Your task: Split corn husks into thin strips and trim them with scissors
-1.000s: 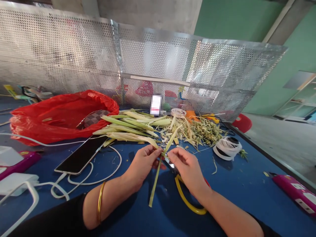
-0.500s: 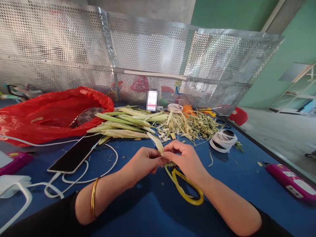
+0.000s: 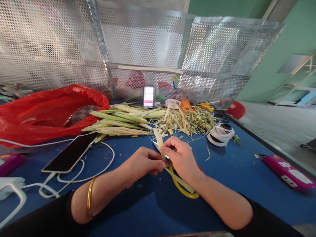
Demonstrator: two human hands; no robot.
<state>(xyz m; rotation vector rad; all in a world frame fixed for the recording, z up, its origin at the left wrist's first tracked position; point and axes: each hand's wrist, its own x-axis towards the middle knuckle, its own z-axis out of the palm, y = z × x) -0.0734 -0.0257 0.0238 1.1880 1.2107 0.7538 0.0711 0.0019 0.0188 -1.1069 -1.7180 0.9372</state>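
Both hands meet over the blue table, pinching a pale strip of corn husk (image 3: 158, 137). My left hand (image 3: 144, 162) is closed on it at fingertip height, thumb against fingers. My right hand (image 3: 181, 159) grips it just above with thumb and bent index finger. A lower length of husk (image 3: 184, 184) slants out below the right hand. Under the hands are scissors with a yellow loop handle (image 3: 187, 195); a bit of red and a metal blade also show, while their middle is hidden.
Long pale-green husks (image 3: 120, 120) lie ahead, beside a heap of dry shreds (image 3: 190, 120). A red plastic bag (image 3: 49, 108) and a black-screened phone (image 3: 70, 153) with a white cable are leftward. Rightward stand a white thread spool (image 3: 220, 135) and a magenta device (image 3: 287, 172).
My right hand has shifted up along the husk, and the fingers of the two hands are slightly farther apart. The scissors' blade and red part now show. The view has tilted slightly.
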